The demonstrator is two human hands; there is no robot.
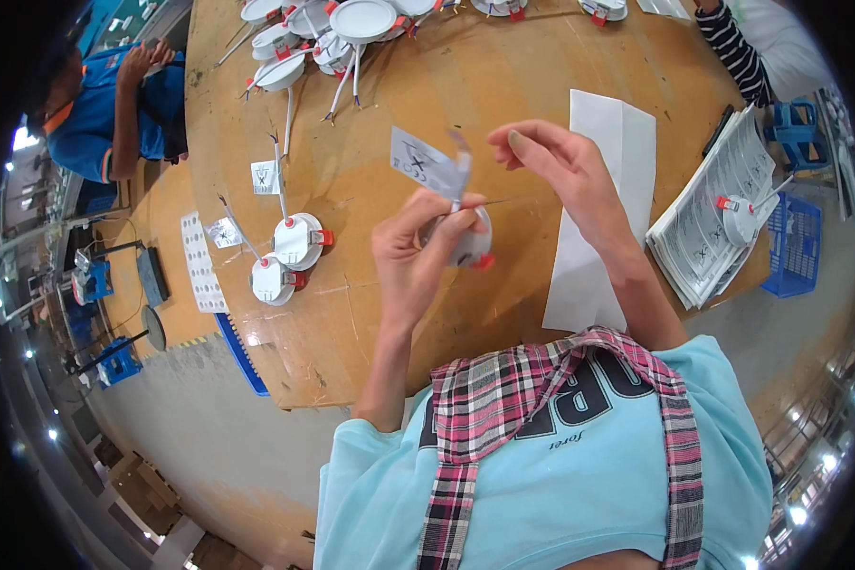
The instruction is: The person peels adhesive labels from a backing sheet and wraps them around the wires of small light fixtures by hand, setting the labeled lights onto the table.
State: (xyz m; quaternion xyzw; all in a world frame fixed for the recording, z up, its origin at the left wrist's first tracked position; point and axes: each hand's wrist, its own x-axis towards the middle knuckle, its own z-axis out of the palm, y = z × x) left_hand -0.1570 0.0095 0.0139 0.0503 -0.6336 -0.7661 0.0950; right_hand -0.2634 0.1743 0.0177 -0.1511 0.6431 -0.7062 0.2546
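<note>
My left hand is closed around a round white downlight with a red clip. The lamp's cable stands up between thumb and fingers, and a white printed label sticks out from it like a flag. The cable's top end is blurred. To the right, my right hand is raised over the table with its fingers loosely bent, and nothing shows in it. Left of my hands lie two more downlights, one farther off and one nearer, each with a label on its upright cable.
Several downlights are heaped at the far side of the wooden table. A folded white sheet lies to the right, beside a stack of printed label sheets with a downlight on top. Other people sit at far left and far right.
</note>
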